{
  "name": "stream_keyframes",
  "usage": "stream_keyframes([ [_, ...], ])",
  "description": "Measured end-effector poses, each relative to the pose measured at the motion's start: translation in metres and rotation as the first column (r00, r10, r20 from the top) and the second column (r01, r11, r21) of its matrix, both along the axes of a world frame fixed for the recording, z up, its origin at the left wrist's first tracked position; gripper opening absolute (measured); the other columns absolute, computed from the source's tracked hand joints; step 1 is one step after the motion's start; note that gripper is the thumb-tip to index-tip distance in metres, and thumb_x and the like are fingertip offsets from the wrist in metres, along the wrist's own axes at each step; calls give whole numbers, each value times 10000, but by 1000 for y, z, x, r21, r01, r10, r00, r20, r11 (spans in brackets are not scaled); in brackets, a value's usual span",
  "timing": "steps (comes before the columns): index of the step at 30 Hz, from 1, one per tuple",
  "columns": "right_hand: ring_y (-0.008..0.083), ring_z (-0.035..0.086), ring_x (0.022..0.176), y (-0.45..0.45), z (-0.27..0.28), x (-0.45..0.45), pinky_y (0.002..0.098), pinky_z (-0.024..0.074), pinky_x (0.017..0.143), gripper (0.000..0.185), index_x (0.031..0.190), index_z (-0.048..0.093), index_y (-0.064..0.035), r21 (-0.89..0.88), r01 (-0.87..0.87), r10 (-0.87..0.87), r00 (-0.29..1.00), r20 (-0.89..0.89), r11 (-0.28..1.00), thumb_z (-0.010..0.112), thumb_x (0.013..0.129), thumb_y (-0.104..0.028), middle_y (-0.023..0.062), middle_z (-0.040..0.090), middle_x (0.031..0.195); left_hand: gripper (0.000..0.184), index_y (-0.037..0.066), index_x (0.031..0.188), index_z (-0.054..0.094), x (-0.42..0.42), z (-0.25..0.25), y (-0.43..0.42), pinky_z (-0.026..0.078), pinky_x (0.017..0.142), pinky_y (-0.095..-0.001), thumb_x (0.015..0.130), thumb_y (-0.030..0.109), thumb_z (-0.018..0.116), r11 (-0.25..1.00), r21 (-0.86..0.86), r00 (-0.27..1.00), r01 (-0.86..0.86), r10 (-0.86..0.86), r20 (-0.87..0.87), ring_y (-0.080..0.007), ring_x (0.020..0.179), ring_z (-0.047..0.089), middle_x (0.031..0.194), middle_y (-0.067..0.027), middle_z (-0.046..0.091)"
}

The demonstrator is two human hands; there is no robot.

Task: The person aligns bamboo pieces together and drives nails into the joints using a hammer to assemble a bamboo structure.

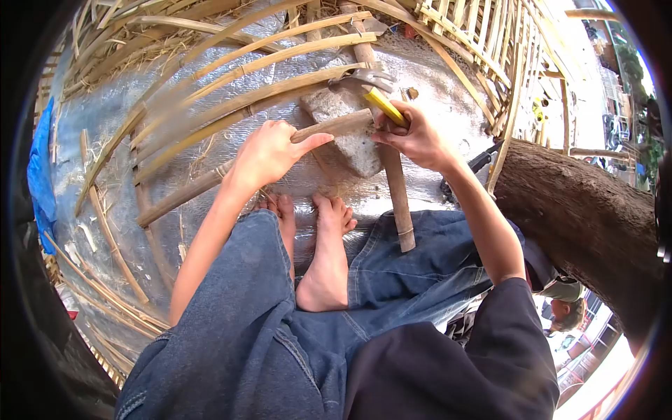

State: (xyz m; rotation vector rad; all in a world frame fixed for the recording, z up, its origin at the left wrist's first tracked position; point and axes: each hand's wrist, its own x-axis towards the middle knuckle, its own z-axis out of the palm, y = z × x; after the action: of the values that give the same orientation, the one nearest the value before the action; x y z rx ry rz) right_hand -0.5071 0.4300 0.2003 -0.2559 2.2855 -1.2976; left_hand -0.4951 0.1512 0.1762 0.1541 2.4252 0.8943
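Note:
My left hand (269, 154) is closed around a bamboo strip (343, 124), thumb stretched along its top. The strip slants from the lower left up to my right hand (418, 138). That hand grips a claw hammer (383, 103) by its yellow handle, the metal head pointing up and left. Its fingers are also at the strip's right end; whether they pinch a nail there is too small to tell. Beneath the strip sits a grey stone block (360, 155). A bamboo crosspiece (397, 192) runs from under my right hand down toward my knee.
Several curved bamboo slats (280, 87) form a frame beyond my hands, over a silvery ground sheet (210, 133). A thick tree trunk (574, 210) lies at the right. A blue tarp (42, 168) hangs at the far left. Another person (568, 311) is at the lower right.

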Motion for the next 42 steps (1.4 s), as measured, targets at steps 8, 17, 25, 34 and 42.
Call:
stream_keyframes([
  [8, 108, 578, 709, -13, 6, 17, 308, 458, 632, 198, 943, 664, -62, 171, 157, -132, 980, -146, 973, 767, 858, -208, 50, 635, 777, 711, -92, 815, 680, 5, 12, -4, 483, 648, -436, 869, 615, 639, 1000, 8, 999, -20, 20, 34, -328, 567, 569, 623, -263, 550],
  [17, 306, 671, 852, -4, -5, 25, 417, 536, 706, 199, 958, 645, -118, 257, 66, 98, 811, -577, 964, 677, 762, -97, 63, 669, 943, 572, -55, 803, 666, 40, 7, -23, 455, 626, -441, 890, 511, 663, 989, -38, 986, -141, 137, -92, -401, 602, 520, 665, -270, 550],
  [25, 320, 682, 728, 10, -27, 23, 430, 545, 620, 138, 942, 561, -73, 210, -79, 208, 670, -713, 974, 599, 841, -159, 90, 634, 834, 288, 44, 912, 674, 77, -48, -57, 449, 732, -494, 964, 308, 573, 976, -208, 998, 55, -58, -10, -324, 807, 613, 871, -149, 670],
  [34, 258, 664, 701, 14, -23, 16, 377, 522, 606, 162, 843, 453, -82, 184, -182, 243, 389, -889, 966, 567, 867, -195, 57, 559, 732, 334, 70, 1012, 670, 126, -84, 1, 419, 829, -507, 988, 350, 490, 862, 374, 900, -343, 186, 395, -323, 926, 597, 986, -167, 668],
  [42, 307, 673, 660, 9, -15, 10, 426, 507, 557, 130, 855, 524, -98, 170, -81, 185, 588, -787, 982, 615, 824, -186, 81, 631, 695, 397, 93, 1101, 666, 199, -213, 57, 392, 915, -518, 1009, 388, 416, 127, 699, 703, -704, 270, 658, -322, 1033, 582, 1087, -182, 665],
])
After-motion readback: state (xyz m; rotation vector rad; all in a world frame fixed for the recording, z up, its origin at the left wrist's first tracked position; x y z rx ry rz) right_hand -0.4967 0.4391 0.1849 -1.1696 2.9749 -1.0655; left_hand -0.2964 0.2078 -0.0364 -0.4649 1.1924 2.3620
